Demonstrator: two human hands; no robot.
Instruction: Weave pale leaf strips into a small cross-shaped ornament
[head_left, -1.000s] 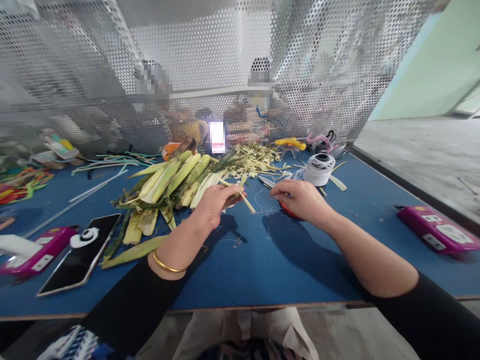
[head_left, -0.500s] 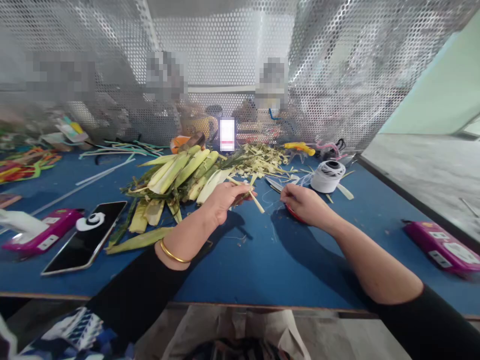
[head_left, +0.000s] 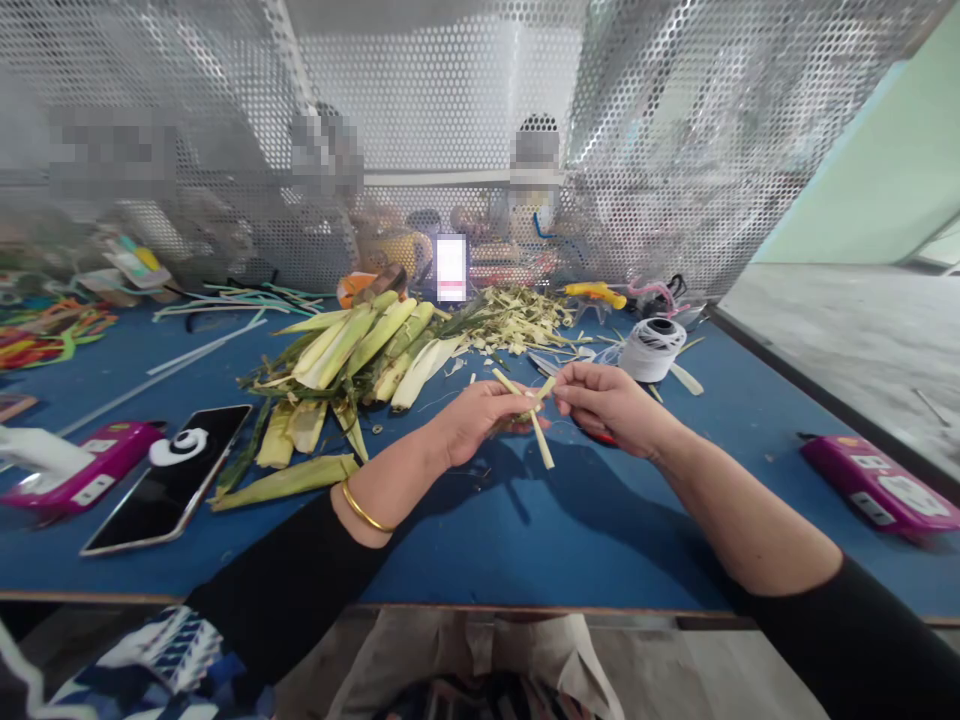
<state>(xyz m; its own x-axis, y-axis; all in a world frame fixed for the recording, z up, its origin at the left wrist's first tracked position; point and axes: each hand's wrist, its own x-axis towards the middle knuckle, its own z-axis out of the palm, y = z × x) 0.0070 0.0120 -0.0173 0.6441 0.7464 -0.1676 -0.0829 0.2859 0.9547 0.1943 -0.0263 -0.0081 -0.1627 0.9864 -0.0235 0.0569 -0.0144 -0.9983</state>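
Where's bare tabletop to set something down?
Blue tabletop: bare toward the near edge between left forearm and right forearm; also between right forearm and right-side magenta case. Far side's crowded, yellow-green husks to white thread spool.

Phone [head_left: 169, 495]: black screen, white swirled attachment. Left of phone: magenta case [head_left: 112, 452], white patches. Right of phone: husks [head_left: 356, 345], pale green to cream (darker green in places); husk strip [head_left: 543, 440], pale yellow; spool [head_left: 646, 358], white, black-streaked top. Around phone: tabletop [head_left: 450, 565], blue.
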